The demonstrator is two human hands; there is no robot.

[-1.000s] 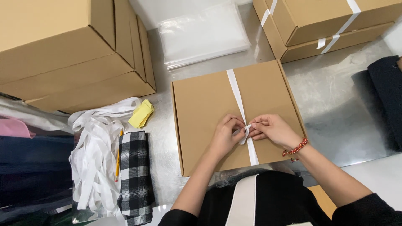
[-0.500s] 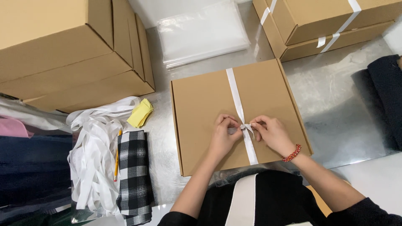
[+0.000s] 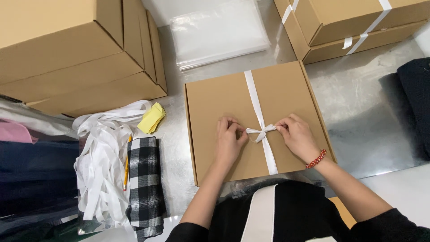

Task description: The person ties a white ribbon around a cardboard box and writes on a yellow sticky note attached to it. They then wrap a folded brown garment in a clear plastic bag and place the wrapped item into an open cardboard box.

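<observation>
Near the table's front edge, left of a flat brown box (image 3: 251, 121), lies a ribbon heap (image 3: 101, 166); the left hand (image 3: 228, 141) and right hand (image 3: 298, 136) pinch the white ribbon (image 3: 262, 132) knot's ends atop it; soft, light, probably slippery, best gripped close to the knot.

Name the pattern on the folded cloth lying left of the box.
Black-and-white plaid on the folded cloth, seen in the head view.
</observation>
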